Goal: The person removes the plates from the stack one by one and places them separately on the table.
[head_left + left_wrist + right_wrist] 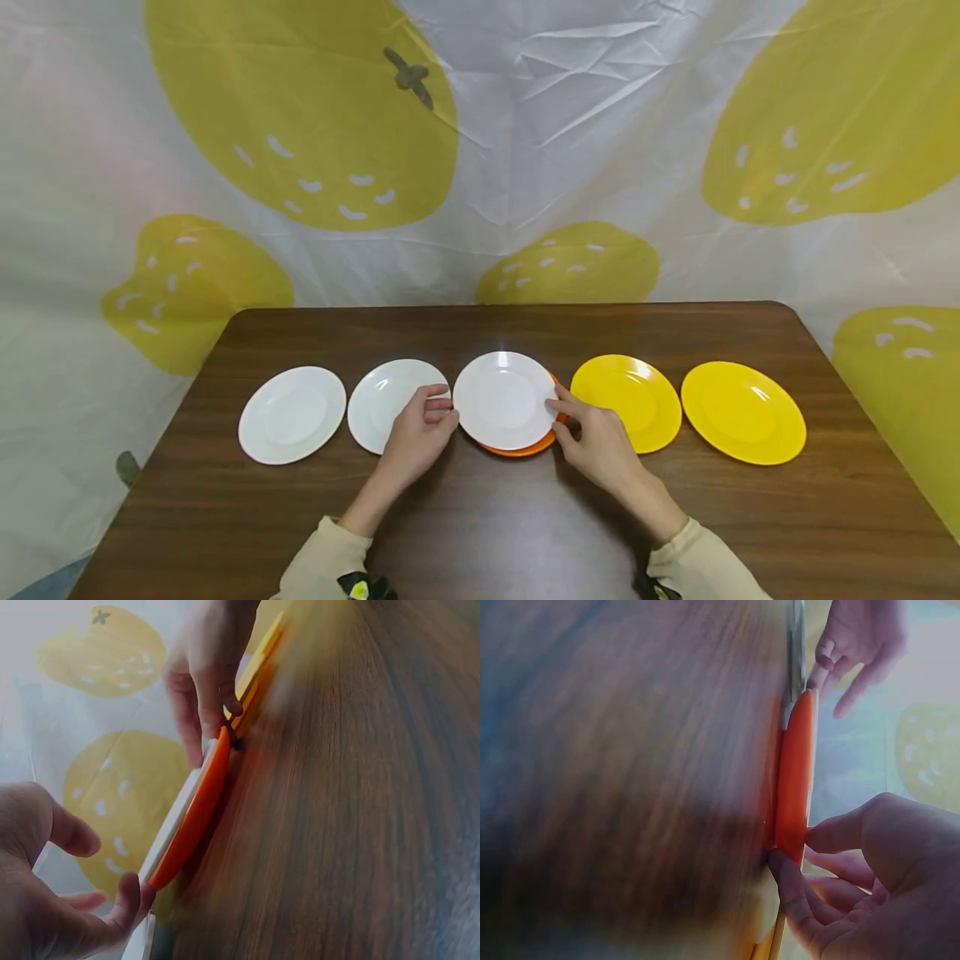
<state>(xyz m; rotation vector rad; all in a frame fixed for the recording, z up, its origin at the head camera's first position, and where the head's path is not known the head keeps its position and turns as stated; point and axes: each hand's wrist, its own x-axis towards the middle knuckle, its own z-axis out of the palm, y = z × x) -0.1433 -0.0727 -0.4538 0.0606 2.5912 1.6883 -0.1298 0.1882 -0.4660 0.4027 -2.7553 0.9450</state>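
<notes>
In the head view a white plate (504, 400) lies on an orange plate (525, 450), whose rim shows along the lower right. My right hand (600, 442) pinches the right edge of this pair; in the right wrist view one fingertip reaches under the orange plate (795, 780) and another digit lies at its upper rim. On the opposite side is my left hand (420, 429), fingers loosely bent and thumb apart. The left wrist view has its fingertips (139, 896) right at the near end of the stacked plates. The left hand partly covers a second white plate (386, 400).
Another white plate (292, 415) lies at the far left. Two yellow plates, one (626, 396) partly behind my right hand and one (742, 412) farther right, complete the row. The brown wooden table (510, 517) ends at a fruit-print cloth (510, 167).
</notes>
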